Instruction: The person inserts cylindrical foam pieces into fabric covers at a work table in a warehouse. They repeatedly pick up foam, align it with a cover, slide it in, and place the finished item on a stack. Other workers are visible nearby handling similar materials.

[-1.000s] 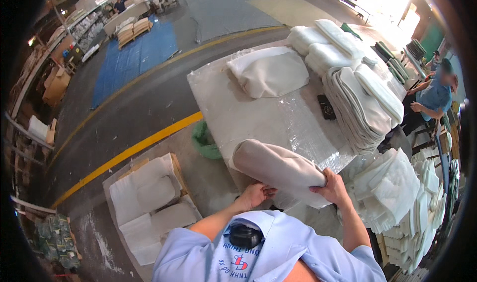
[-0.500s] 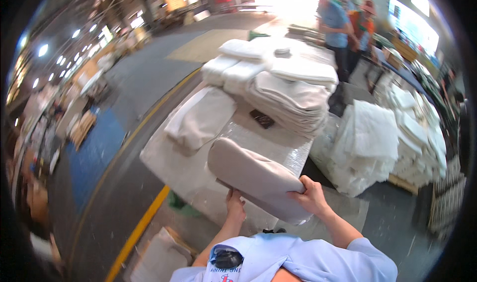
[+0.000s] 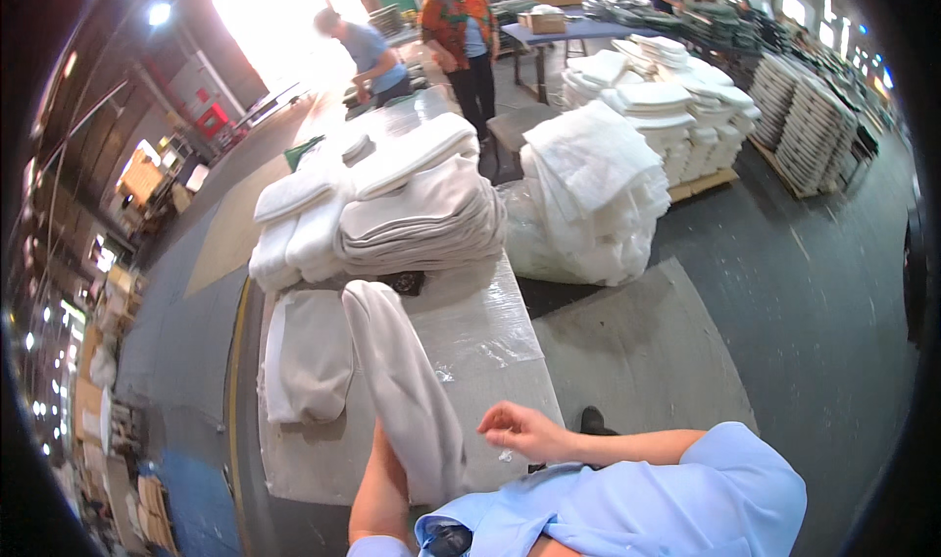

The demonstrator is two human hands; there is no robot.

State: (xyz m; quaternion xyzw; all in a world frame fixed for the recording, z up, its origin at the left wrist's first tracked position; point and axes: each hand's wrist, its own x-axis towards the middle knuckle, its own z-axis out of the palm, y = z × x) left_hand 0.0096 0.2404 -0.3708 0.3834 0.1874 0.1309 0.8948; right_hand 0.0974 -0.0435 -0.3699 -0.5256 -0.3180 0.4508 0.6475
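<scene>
A long grey padded cushion [image 3: 404,390] with rounded ends stands tilted on its edge in front of me. My left hand [image 3: 383,441] supports it from its left side; the cushion hides those fingers. Off the cushion, to its right, my right hand [image 3: 520,431] is held above the table with fingers loosely bent and nothing in them. Left of the held cushion, another grey cushion with a white side [image 3: 312,356] lies on the plastic-wrapped table [image 3: 500,385]. Beyond it are a stack of grey covers [image 3: 426,219] and white pads [image 3: 294,196].
A dark flat item [image 3: 404,282] lies by the grey stack. To the right stand a plastic-wrapped heap of white padding [image 3: 598,184] and white pads on a pallet [image 3: 676,116]. Two people are beyond the table, one in an orange patterned top [image 3: 459,27].
My view has swung to the right. The cushion has turned from lying slantwise in both hands to standing more upright in my left. My right hand has let go of it.
</scene>
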